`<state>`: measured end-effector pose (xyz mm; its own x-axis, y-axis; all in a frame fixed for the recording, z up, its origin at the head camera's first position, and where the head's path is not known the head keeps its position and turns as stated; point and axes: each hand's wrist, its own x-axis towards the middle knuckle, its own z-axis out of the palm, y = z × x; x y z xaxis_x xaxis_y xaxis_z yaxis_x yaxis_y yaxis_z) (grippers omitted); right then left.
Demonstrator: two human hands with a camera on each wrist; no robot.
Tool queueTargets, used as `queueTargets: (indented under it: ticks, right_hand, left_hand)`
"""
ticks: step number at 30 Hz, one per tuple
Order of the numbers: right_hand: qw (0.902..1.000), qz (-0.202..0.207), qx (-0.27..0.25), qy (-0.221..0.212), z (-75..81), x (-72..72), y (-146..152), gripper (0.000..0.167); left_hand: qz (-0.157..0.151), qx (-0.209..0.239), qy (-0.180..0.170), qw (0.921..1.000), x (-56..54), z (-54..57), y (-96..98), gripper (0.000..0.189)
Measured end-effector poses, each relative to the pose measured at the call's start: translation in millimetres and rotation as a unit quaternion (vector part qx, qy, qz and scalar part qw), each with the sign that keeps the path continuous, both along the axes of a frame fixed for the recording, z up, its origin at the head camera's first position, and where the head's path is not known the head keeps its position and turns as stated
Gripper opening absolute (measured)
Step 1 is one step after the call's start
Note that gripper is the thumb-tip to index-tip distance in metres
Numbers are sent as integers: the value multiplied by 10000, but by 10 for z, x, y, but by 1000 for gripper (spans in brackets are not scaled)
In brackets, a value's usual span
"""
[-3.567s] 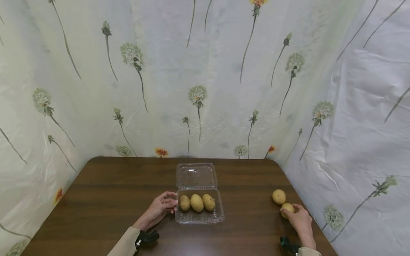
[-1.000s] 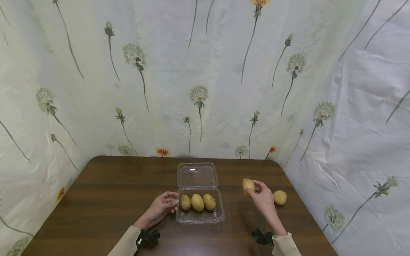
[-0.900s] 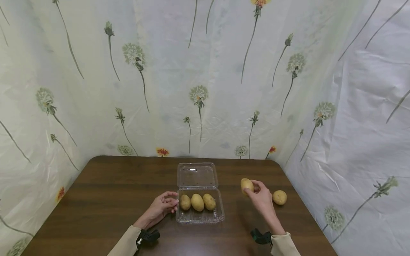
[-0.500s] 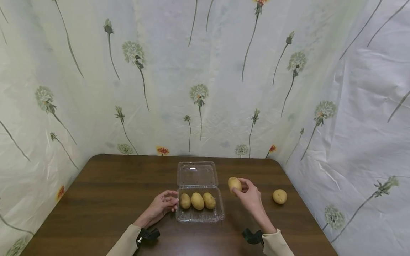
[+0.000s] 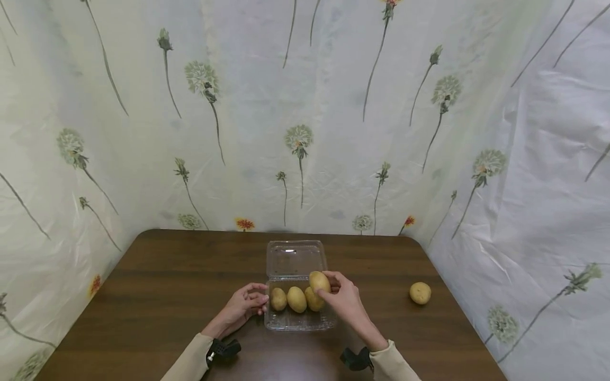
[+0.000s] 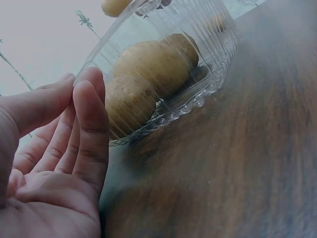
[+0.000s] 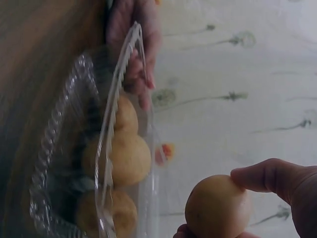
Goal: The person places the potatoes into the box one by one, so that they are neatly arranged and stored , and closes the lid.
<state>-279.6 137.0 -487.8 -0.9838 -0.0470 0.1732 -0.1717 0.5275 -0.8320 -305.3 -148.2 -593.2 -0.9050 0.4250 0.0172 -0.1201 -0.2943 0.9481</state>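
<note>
A clear plastic clamshell container [image 5: 300, 324] stands on the table with its lid [image 5: 295, 259] laid back. Three potatoes sit in a row in its base: a left one [image 5: 278, 299], a middle one [image 5: 297, 300] and a right one [image 5: 312, 302], which is partly hidden. My left hand [image 5: 242, 307] pinches the container's left rim between thumb and fingers, as the left wrist view shows closely. Above the right end of the base, my right hand [image 5: 349, 301] grips another potato [image 7: 218, 206] between thumb and fingers.
One loose potato [image 5: 420, 293] lies on the brown wooden table [image 5: 190, 264] near its right edge. A flower-patterned curtain [image 5: 248, 116] surrounds the table at the back and sides. Both wrists wear black straps.
My right hand has picked up a potato from the table's right side and carried it left to above the container. The left hand keeps its place at the rim.
</note>
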Motion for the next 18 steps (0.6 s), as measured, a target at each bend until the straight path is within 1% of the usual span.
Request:
queueTargets:
  ticks: [4,8,10,14,18]
  right_hand:
    - [9997,248,-46,-17,-40,22,-124,42]
    - [9982,588,-133,48,-76,49,-205,43]
    - [9971,754,-109,91,-94,62,-240,44]
    - [9954,954,-3,125,-136,82,-304,45]
    - [9928,1194,-34,131,-177,104,-346,47]
  left_hand:
    - [-28,37,-25,10000,5,4,-8,34]
    - [-47,63,-24,10000,3,7,-6,33]
    - [-49,65,-17,10000,4,4,-8,32]
    - [-45,79,-3,10000,8,5,-11,31]
    - [-37,87,-11,10000,9,14,-11,31]
